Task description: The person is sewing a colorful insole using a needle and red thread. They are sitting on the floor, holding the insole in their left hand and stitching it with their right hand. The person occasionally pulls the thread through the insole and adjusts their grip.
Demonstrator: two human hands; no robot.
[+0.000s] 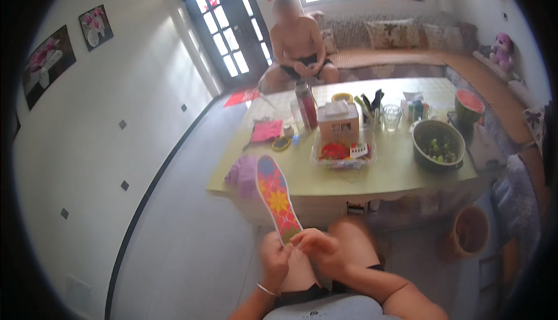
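Observation:
An embroidered shoe insole (277,198) with bright flower patterns and a white edge points up and away over my lap. My left hand (275,257), with a bangle on its wrist, is closed on the near end of the insole. At that same end, the thumb and fingertips of my right hand (317,250) are pinched together at the insole's edge. A thin dark thread hangs below the fingertips; whether a needle is between them is too small to tell. Beyond the insole, a purple cloth (242,175) lies at the table's near left corner.
The table (401,174) ahead holds a clear plastic tray (344,162) of red thread, a tissue box (338,122), a flask (306,106), a glass (392,118), a colander (437,143) and a cut watermelon (469,104). Another person (301,41) sits beyond. A bucket (471,231) stands right.

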